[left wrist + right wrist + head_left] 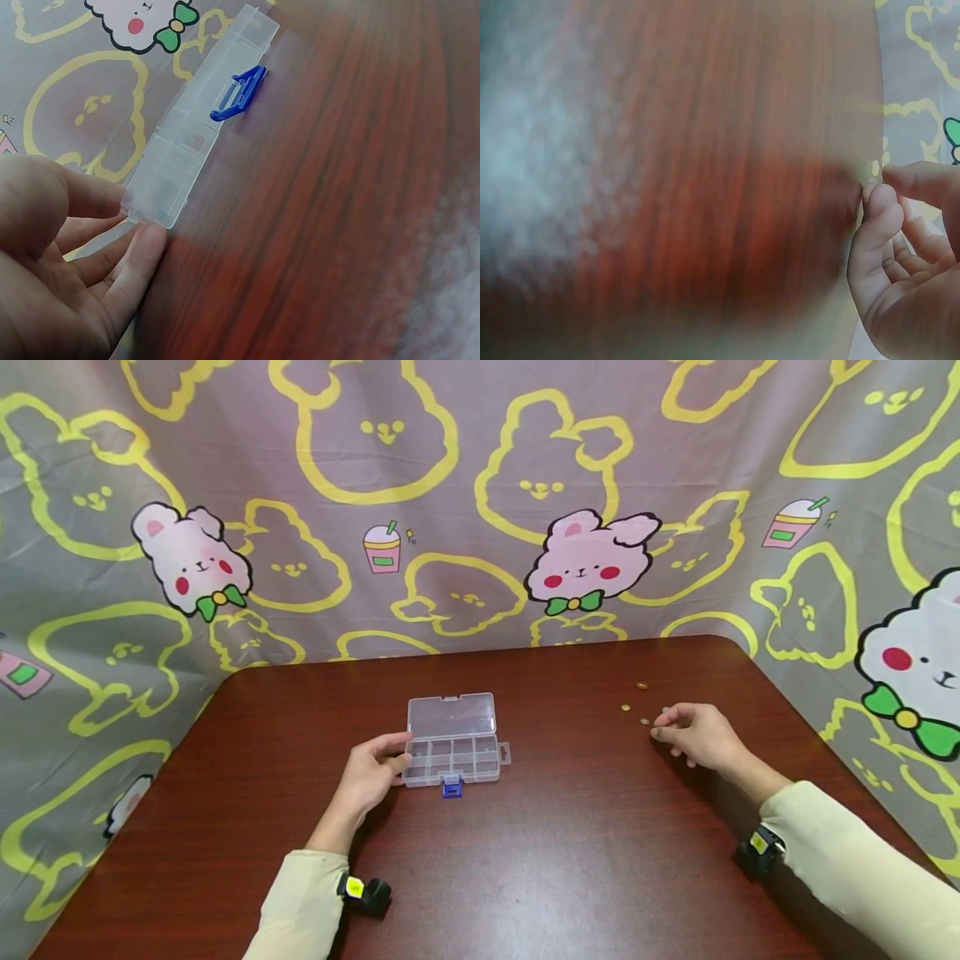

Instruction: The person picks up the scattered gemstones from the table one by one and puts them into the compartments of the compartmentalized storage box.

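Observation:
A clear plastic compartment box (452, 758) lies on the table with its lid (452, 716) raised at the back and its blue latch (452, 787) at the front. My left hand (372, 772) grips the box's left end, thumb in front and fingers behind. To the right, my right hand (697, 735) reaches low over the table, thumb and index finger bent toward each other with a gap between. Beside its fingertips lie a small grey round piece (645, 722) and a pale one (665, 710). A yellowish round piece (626, 707) and a gold ring-like piece (641, 686) lie farther back.
The brown wooden table (525, 860) carries everything. A patterned curtain (465, 485) hangs behind it and along both sides. A hanging tab (505, 752) sticks out from the box's right end.

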A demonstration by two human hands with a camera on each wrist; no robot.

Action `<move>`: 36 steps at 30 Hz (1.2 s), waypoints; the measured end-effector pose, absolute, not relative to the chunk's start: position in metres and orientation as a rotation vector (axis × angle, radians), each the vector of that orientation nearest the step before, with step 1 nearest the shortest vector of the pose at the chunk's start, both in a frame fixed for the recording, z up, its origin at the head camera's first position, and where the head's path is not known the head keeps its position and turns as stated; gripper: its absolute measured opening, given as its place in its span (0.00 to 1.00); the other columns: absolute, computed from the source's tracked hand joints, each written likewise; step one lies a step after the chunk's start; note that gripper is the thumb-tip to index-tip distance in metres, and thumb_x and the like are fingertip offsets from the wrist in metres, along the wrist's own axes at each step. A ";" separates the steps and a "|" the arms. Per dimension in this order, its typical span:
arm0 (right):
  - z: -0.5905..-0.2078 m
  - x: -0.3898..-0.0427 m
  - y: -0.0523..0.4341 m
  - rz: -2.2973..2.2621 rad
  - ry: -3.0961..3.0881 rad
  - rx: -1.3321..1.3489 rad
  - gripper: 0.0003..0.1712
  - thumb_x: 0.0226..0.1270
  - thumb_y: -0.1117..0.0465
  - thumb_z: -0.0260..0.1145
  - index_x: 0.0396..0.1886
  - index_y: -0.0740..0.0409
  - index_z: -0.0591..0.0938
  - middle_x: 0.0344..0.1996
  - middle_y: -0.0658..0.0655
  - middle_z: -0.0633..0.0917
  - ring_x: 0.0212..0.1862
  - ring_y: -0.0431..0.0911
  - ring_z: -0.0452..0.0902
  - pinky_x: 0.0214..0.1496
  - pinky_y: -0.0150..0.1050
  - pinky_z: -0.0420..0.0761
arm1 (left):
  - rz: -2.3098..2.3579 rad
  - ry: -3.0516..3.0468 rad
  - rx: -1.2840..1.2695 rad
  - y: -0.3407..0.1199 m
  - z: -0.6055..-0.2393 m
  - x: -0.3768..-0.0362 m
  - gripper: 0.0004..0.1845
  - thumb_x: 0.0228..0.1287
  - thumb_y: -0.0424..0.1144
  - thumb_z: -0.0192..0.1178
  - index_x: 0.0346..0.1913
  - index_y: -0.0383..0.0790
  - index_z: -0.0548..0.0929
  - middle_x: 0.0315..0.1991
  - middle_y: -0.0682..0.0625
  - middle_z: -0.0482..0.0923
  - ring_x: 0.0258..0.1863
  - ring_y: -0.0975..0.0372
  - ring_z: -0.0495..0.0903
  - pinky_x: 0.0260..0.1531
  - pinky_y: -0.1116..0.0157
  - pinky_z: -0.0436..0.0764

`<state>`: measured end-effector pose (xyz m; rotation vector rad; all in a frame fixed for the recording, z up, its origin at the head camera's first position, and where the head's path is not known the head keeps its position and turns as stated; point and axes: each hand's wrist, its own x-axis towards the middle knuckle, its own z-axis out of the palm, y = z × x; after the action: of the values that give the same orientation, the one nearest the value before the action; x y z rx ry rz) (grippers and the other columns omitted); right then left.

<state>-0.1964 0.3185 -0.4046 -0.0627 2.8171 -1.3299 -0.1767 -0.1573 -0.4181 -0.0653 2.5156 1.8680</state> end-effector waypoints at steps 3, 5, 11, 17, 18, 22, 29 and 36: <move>-0.406 -0.196 0.318 -1.349 2.810 -0.070 0.10 0.65 0.66 0.70 0.41 0.68 0.82 0.31 0.59 0.87 0.23 0.45 0.77 0.16 0.39 0.77 | 1.866 2.518 -0.070 -0.157 -0.418 -0.177 0.19 0.66 0.24 0.59 0.60 0.28 0.80 0.55 0.31 0.79 0.37 0.59 0.82 0.33 0.66 0.84; -0.406 -0.196 0.317 -1.363 2.806 -0.076 0.10 0.65 0.66 0.70 0.41 0.68 0.82 0.30 0.59 0.86 0.22 0.45 0.77 0.16 0.39 0.77 | 1.866 2.518 -0.072 -0.157 -0.418 -0.177 0.19 0.66 0.24 0.59 0.60 0.28 0.80 0.55 0.31 0.79 0.38 0.58 0.82 0.33 0.65 0.84; -0.406 -0.197 0.314 -1.381 2.783 -0.080 0.10 0.65 0.65 0.70 0.42 0.68 0.82 0.27 0.58 0.86 0.21 0.45 0.77 0.16 0.38 0.77 | 1.864 2.520 -0.074 -0.158 -0.419 -0.176 0.19 0.67 0.24 0.60 0.60 0.29 0.80 0.55 0.31 0.79 0.39 0.57 0.83 0.33 0.65 0.85; -0.405 -0.197 0.309 -1.387 2.770 -0.072 0.11 0.66 0.64 0.70 0.42 0.68 0.82 0.28 0.57 0.86 0.22 0.46 0.77 0.16 0.39 0.77 | 1.867 2.525 -0.070 -0.158 -0.421 -0.178 0.19 0.66 0.24 0.59 0.60 0.28 0.80 0.54 0.31 0.79 0.39 0.58 0.83 0.33 0.65 0.85; -0.405 -0.197 0.308 -1.389 2.771 -0.073 0.11 0.66 0.64 0.70 0.42 0.68 0.82 0.28 0.57 0.86 0.22 0.46 0.77 0.16 0.39 0.77 | 1.870 2.524 -0.067 -0.158 -0.421 -0.178 0.19 0.66 0.24 0.59 0.60 0.28 0.80 0.54 0.31 0.80 0.38 0.58 0.83 0.33 0.65 0.85; -0.405 -0.197 0.304 -1.408 2.767 -0.080 0.11 0.66 0.64 0.71 0.42 0.68 0.82 0.26 0.57 0.85 0.21 0.46 0.77 0.16 0.39 0.77 | 1.880 2.515 -0.056 -0.158 -0.421 -0.178 0.19 0.66 0.24 0.59 0.60 0.28 0.80 0.54 0.31 0.80 0.39 0.58 0.83 0.32 0.66 0.84; -0.405 -0.198 0.294 -1.449 2.741 -0.096 0.10 0.65 0.65 0.70 0.43 0.67 0.83 0.24 0.57 0.84 0.21 0.45 0.76 0.15 0.37 0.76 | 1.889 2.505 -0.054 -0.158 -0.421 -0.178 0.19 0.66 0.24 0.59 0.60 0.27 0.80 0.53 0.32 0.80 0.40 0.57 0.83 0.33 0.66 0.84; -0.409 -0.199 0.283 -1.478 2.734 -0.125 0.10 0.65 0.65 0.71 0.42 0.67 0.83 0.24 0.57 0.84 0.21 0.45 0.76 0.15 0.37 0.75 | 1.865 2.524 -0.072 -0.159 -0.423 -0.179 0.19 0.66 0.24 0.59 0.59 0.29 0.81 0.53 0.34 0.80 0.41 0.56 0.82 0.34 0.65 0.85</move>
<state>-0.1994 0.2831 -0.4087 -0.1251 2.7340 -1.4779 -0.1786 -0.1592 -0.4230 -0.0723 2.5237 1.8649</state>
